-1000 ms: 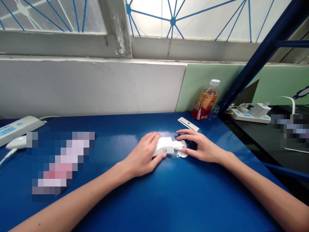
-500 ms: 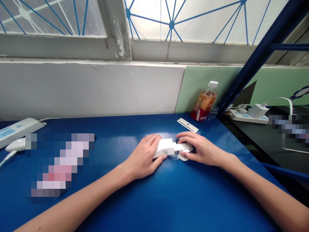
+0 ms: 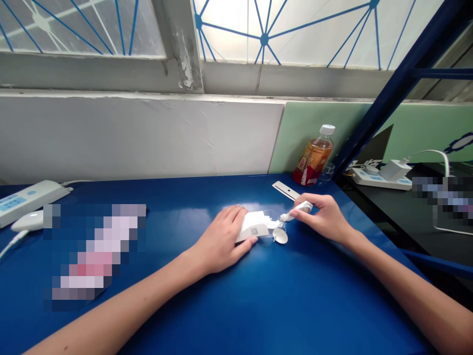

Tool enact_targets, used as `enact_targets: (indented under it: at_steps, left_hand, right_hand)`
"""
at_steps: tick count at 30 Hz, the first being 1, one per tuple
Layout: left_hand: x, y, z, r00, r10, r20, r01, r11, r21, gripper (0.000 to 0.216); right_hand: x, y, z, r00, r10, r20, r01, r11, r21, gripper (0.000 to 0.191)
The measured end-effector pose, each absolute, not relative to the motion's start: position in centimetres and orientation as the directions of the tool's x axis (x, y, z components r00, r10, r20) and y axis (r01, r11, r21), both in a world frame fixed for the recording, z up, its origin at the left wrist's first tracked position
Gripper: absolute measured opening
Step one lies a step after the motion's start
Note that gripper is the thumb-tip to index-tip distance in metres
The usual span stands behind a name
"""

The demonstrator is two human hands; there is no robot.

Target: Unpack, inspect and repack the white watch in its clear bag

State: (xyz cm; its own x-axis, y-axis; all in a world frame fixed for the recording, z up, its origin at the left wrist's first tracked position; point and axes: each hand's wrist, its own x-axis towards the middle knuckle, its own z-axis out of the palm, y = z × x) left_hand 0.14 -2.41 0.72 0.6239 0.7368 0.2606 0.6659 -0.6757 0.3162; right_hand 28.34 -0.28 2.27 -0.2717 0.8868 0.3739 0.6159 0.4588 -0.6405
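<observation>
My left hand (image 3: 221,241) lies over a small white box (image 3: 254,226) in the middle of the blue table (image 3: 236,305), its fingers and thumb closed round the box's left end. My right hand (image 3: 323,217) is just right of the box, fingers pinched on a small white strip-like piece (image 3: 297,209) lifted a little off the table. A small round white piece (image 3: 280,237) and some clear wrapping lie on the table between the box and my right hand.
A flat white card (image 3: 285,189) lies behind my right hand. A bottle of amber drink (image 3: 314,156) stands at the back right by a green panel. A white power strip (image 3: 22,198) and a white mouse (image 3: 26,220) sit far left. Another power strip with a charger (image 3: 384,175) lies right.
My right hand has pulled away to the right from the box and lifted, closing on the small white piece. My left hand and the box have stayed put.
</observation>
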Motion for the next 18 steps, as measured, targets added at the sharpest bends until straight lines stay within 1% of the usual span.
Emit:
enact_targets:
  at_steps: [3, 7, 9, 11, 14, 18]
  left_hand:
    - [0.2, -2.4, 0.7, 0.618, 0.740, 0.264, 0.669, -0.672, 0.318, 0.047]
    - [0.2, -2.4, 0.7, 0.614, 0.743, 0.265, 0.663, -0.668, 0.337, 0.046]
    - [0.2, -2.4, 0.8, 0.615, 0.743, 0.263, 0.661, -0.668, 0.341, 0.046]
    - [0.2, -2.5, 0.9, 0.612, 0.746, 0.262, 0.663, -0.665, 0.345, 0.047]
    - [0.2, -2.5, 0.9, 0.603, 0.753, 0.264, 0.667, -0.657, 0.350, 0.049]
    - [0.2, -2.4, 0.8, 0.604, 0.754, 0.259, 0.668, -0.656, 0.353, 0.052]
  right_hand:
    - [28.1, -0.3, 2.1, -0.194, 0.922, 0.335, 0.524, 0.386, -0.759, 0.032]
    - [28.0, 0.3, 1.7, -0.057, 0.956, 0.286, 0.325, 0.289, -0.901, 0.039]
    - [28.0, 0.6, 1.5, -0.012, 0.972, 0.237, 0.184, 0.235, -0.955, 0.041]
    - [27.9, 0.8, 1.4, -0.001, 0.990, 0.139, 0.007, 0.139, -0.990, 0.042]
    - [27.5, 0.8, 1.6, -0.043, 0.999, 0.008, -0.241, -0.003, -0.971, 0.043]
    - [27.1, 0.5, 2.2, -0.122, 0.988, -0.093, -0.493, -0.142, -0.858, 0.040]
